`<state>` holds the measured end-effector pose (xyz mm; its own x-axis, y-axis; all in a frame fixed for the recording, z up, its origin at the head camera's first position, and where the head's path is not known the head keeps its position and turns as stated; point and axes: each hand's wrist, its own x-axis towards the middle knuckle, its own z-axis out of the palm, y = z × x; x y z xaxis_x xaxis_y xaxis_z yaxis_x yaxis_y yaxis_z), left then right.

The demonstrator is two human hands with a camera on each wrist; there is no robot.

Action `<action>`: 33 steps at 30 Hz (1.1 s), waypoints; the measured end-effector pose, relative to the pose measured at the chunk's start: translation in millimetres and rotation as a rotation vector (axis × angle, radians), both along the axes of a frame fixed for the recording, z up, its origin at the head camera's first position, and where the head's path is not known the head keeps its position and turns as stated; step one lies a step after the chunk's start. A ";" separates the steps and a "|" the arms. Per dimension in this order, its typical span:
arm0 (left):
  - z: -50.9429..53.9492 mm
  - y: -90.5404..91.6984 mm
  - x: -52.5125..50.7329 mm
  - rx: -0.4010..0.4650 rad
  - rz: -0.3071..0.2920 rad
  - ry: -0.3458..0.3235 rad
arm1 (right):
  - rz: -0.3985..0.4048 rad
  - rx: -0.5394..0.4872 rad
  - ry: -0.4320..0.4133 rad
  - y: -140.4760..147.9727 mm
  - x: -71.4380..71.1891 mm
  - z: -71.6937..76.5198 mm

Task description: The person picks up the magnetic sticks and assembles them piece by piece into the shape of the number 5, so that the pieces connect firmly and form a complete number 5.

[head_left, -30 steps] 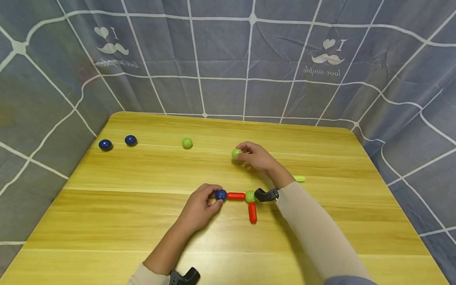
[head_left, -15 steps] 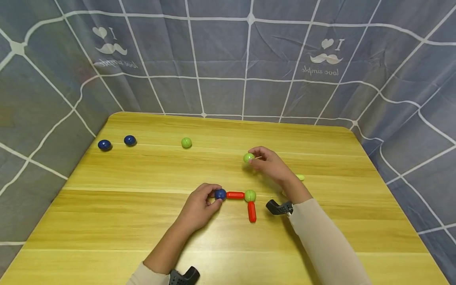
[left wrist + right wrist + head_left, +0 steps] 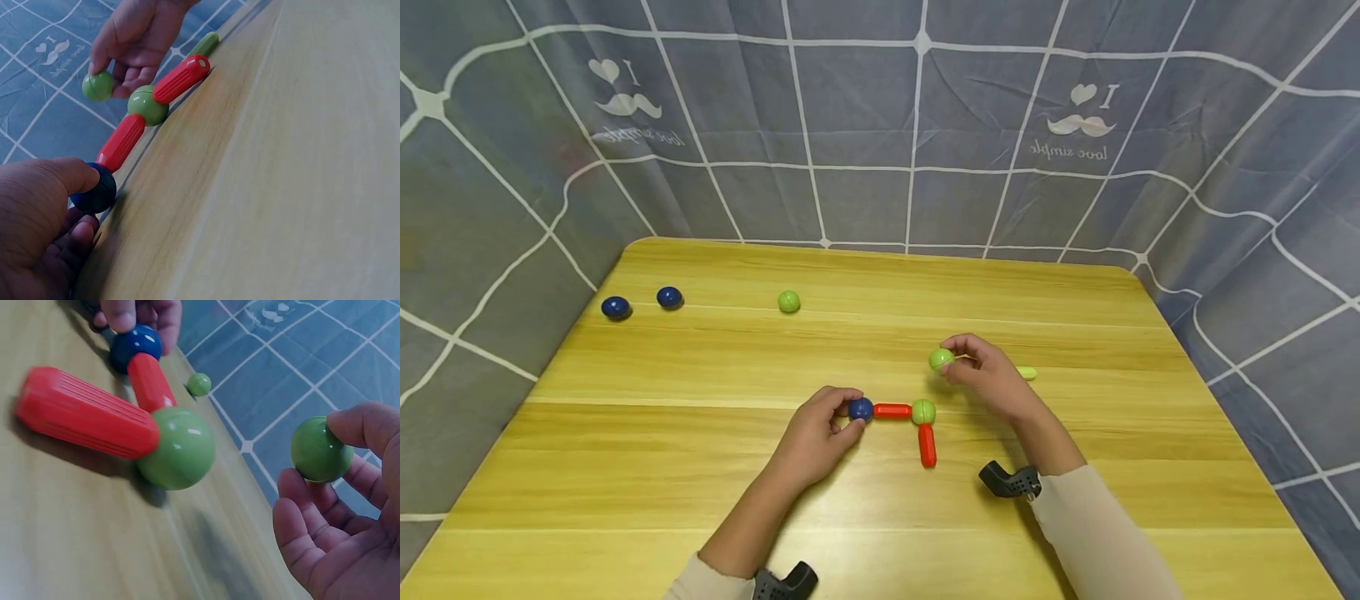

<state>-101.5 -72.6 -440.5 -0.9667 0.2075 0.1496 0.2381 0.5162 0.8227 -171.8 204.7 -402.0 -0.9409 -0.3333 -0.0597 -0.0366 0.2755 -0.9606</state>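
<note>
On the wooden table my left hand (image 3: pixel 815 437) pinches a blue ball (image 3: pixel 861 409) between thumb and fingers. A red rod (image 3: pixel 892 411) joins that ball to a green ball (image 3: pixel 923 412). From the green ball a second red rod (image 3: pixel 927 446) points toward me, its outer end bare in the left wrist view. My right hand (image 3: pixel 988 379) holds another green ball (image 3: pixel 322 450) by thumb and fingertips, raised off the table, behind and a little right of the joined green ball. The two green balls stand apart.
Two blue balls, one nearer the corner (image 3: pixel 616 307) and one beside it (image 3: pixel 669 297), lie at the far left. A loose green ball (image 3: pixel 788 302) sits at the back. A light green rod (image 3: pixel 1027 372) lies partly behind my right hand. A grey curtain (image 3: pixel 865 125) surrounds the table.
My right hand has moved right and toward me, carrying the green ball nearer to the joined pieces. My left hand keeps its grip on the blue ball in the same place.
</note>
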 end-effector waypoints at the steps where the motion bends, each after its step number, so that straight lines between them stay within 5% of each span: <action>1: 0.4 0.1 -0.1 0.001 -0.001 0.000 | 0.001 0.000 0.003 1.6 3.3 0.0; 18: 2.6 -0.1 -0.6 0.003 0.000 -0.010 | 0.073 -0.053 0.003 1.7 46.5 -1.7; 33: 2.3 0.0 -0.6 -0.013 -0.004 0.004 | 0.143 -0.055 0.013 3.6 69.0 -14.4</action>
<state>-102.1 -72.6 -438.2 -0.9652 0.2136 0.1509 0.2438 0.5258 0.8149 -102.8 208.3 -416.4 -0.8843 -0.4663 -0.0257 -0.0845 0.2139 -0.9732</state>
